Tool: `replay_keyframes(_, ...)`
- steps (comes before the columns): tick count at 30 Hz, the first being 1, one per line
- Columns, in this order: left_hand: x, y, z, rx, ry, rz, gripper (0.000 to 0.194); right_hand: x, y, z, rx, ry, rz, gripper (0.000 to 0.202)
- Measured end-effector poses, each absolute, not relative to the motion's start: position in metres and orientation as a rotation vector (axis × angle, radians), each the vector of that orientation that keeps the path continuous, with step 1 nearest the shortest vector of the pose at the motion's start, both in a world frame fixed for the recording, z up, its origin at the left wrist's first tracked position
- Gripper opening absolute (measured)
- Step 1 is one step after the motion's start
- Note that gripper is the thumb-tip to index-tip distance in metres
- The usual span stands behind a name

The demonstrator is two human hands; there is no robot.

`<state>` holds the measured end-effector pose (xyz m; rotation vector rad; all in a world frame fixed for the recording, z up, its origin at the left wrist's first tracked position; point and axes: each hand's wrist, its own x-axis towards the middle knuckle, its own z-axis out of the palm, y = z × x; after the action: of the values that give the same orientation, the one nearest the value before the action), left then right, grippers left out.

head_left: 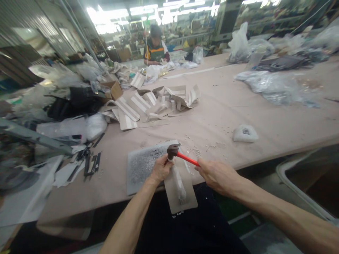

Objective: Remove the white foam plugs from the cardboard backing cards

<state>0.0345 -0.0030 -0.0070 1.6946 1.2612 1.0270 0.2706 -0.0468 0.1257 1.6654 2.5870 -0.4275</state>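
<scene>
My right hand (215, 174) is wrapped round the red handle of a claw hammer (188, 158). The dark hammer head is directly above the fingertips of my left hand (160, 169). Those fingers are closed in a pinch around something small, mostly hidden by the fingers and the hammer head. Under them, a flat beige panel (189, 197) with a whitish strip along its middle overhangs the table's front edge. Part of the panel rests over a grey board (137, 180) whose surface is worn and covered with dark marks.
Several beige panels with white strips (129, 109) lie heaped beyond the board. At right sits a white block (245, 134) with a dark hollow. Plastic bags (286, 86) and dark strips (92, 164) lie on the table (212, 116). A person (156, 49) works at the far side.
</scene>
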Motion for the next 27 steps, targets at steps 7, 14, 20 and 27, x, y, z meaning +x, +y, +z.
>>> replay_keyframes(7,0.035,-0.003,-0.001,1.640,1.233,1.055,0.018,0.300,-0.021,0.091,1.865,2.345,-0.726,0.034)
replay_keyframes(14,0.036,-0.003,-0.004,1.517,1.232,1.119,0.019,0.278,-0.029,0.058,2.072,2.469,-0.289,0.037)
replay_keyframes(20,0.037,0.002,-0.008,1.253,1.330,1.234,0.028,0.194,-0.086,0.057,1.714,2.502,-0.703,0.039)
replay_keyframes(27,0.014,-0.014,-0.013,1.124,1.399,1.395,0.037,0.207,-0.085,0.047,1.930,2.483,-0.946,0.042)
